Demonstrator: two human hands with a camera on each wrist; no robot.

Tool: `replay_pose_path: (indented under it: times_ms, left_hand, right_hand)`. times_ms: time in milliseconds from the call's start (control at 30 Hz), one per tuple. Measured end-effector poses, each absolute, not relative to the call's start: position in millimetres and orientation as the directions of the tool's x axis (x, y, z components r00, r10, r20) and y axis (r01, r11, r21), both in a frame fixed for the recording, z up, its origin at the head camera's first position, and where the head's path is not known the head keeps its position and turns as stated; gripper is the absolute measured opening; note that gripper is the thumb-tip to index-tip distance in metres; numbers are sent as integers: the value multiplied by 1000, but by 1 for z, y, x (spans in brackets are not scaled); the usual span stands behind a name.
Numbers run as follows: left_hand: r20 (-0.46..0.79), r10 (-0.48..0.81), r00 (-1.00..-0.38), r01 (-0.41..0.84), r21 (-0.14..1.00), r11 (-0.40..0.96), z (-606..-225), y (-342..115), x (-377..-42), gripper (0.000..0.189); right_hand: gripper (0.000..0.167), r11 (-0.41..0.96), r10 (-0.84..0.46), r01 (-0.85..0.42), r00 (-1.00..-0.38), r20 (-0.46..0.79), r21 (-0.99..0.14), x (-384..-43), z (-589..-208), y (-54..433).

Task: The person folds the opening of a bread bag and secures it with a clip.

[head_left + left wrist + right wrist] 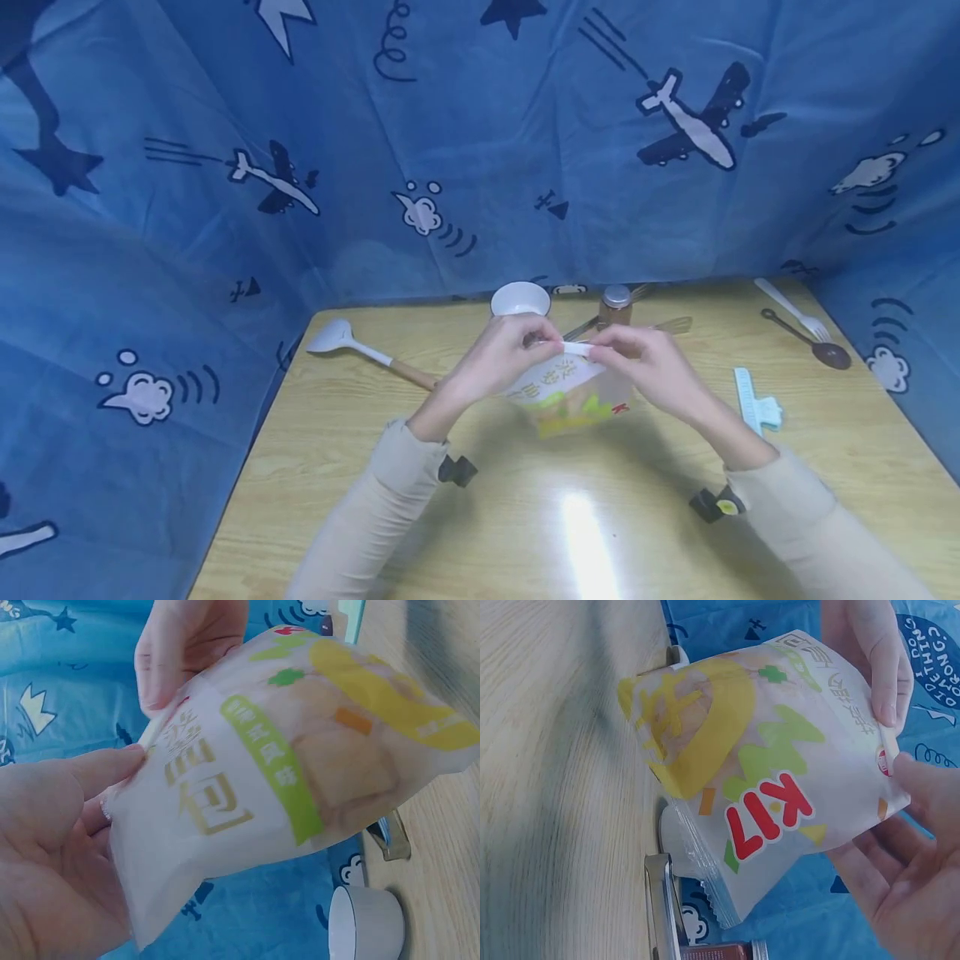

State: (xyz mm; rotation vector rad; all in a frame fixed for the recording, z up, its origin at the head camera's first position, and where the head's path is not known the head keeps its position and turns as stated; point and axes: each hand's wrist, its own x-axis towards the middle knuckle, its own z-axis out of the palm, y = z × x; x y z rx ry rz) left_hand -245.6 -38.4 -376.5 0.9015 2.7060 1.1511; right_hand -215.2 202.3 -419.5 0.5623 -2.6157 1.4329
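A plastic bread bag [573,404] with yellow, green and red print hangs above the table between both hands. Its white upper edge looks folded into a strip. The left hand [510,354] pinches one end of that strip between thumb and fingers, and the right hand [656,367] pinches the other end. In the left wrist view, pale pieces of bread show through the bag [345,765]. The right wrist view shows the bag's [780,750] other face, with red lettering and a crimped end seam. A light blue bag clip [767,412] lies on the table, right of the right hand.
Behind the hands stand a white bowl [521,298] and a lidded jar [616,308], with a partly hidden metal utensil [673,325] nearby. A white turner [337,337] with a wooden handle lies left. A white fork [813,327] and brown spoon [831,356] lie far right.
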Motion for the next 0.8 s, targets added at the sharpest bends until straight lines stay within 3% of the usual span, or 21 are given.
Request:
replay_pose_path:
  times_ms: [333,533,800]
  left_hand:
    - [148,581,-800,523,646,556,-376,-40,-251,10]
    - [156,575,-803,531,627,570,-374,-40,-254,10]
    - [141,555,-820,493,665,560,-375,-41,-255,9]
  right_hand:
    - [6,487,-288,-404,-911,294,-775,-210,-423,200]
    - [9,518,-235,-390,-921,312,-762,-209,-426,197]
    - [8,448,-128,-368,-928,349,-815,-201,-436,190]
